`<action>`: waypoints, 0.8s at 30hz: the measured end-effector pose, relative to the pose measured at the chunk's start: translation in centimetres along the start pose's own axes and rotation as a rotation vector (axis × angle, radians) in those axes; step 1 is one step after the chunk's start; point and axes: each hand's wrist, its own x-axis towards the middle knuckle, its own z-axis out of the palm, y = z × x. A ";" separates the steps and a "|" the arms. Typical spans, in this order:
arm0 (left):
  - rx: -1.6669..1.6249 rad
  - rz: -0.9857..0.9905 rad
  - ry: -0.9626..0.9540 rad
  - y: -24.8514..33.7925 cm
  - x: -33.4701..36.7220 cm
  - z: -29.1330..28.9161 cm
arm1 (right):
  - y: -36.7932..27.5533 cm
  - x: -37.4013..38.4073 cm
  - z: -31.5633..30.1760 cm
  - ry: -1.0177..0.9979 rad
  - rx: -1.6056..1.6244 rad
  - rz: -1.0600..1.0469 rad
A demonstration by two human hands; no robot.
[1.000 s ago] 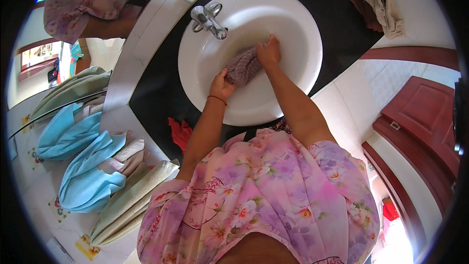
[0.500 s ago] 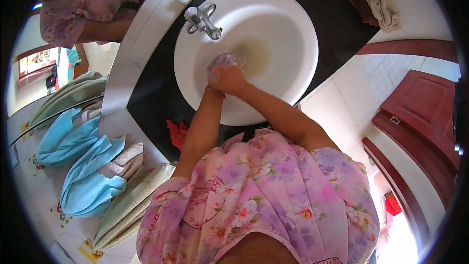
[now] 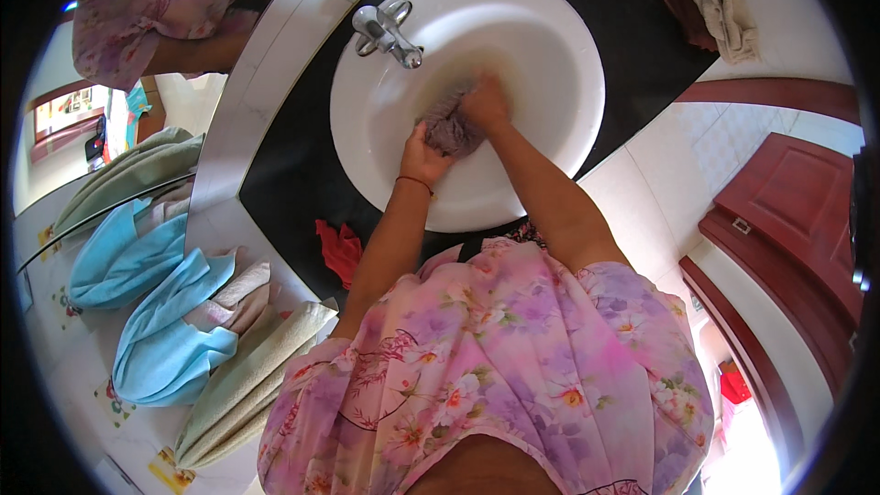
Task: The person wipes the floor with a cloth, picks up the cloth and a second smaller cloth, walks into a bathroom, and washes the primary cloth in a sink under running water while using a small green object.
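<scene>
A wet, bunched grey-purple cloth (image 3: 451,126) hangs in the bowl of the white oval washbasin (image 3: 359,151). My left hand (image 3: 425,158) grips its near left side, with the thumb up against the cloth. On its far right side, my right hand (image 3: 487,103) is closed on the fabric; most of those fingers are hidden. Murky water (image 3: 513,82) lies in the bowl around the cloth. Above and to the left of my hands stands a chrome tap (image 3: 387,34), its spout pointing into the basin.
The basin is set in a black countertop (image 3: 291,160). A red cloth (image 3: 340,252) lies by my left forearm. Blue towels (image 3: 174,330) and a beige towel (image 3: 261,380) hang at the left. More folded cloths (image 3: 722,14) sit far right. A red-brown door (image 3: 788,211) is at right.
My hands were pressed together over the cloth nearer the tap. Now they are apart, my right hand further right and up, and the cloth shows more fully between them.
</scene>
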 end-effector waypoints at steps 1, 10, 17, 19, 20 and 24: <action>0.023 -0.015 0.017 -0.1 -0.6 1.6 | -1.4 -0.6 -0.5 -0.084 -0.017 -0.041; 0.094 0.039 -0.589 2.8 3.3 -4.2 | -12.3 -8.9 -5.3 -0.288 0.167 -0.516; 0.111 -0.198 -0.383 0.8 0.5 -0.1 | -7.0 -0.6 -3.3 -0.270 -0.143 -0.367; 0.317 -0.028 -0.048 1.0 -1.4 1.9 | -4.1 0.4 -1.8 -0.116 -0.151 -0.239; 0.288 -0.005 -0.073 1.3 -1.2 1.2 | -3.4 0.3 -1.9 -0.028 -0.141 -0.144; 0.242 0.043 0.024 2.4 -1.5 -2.3 | -1.2 -0.1 -2.3 0.287 -0.052 0.081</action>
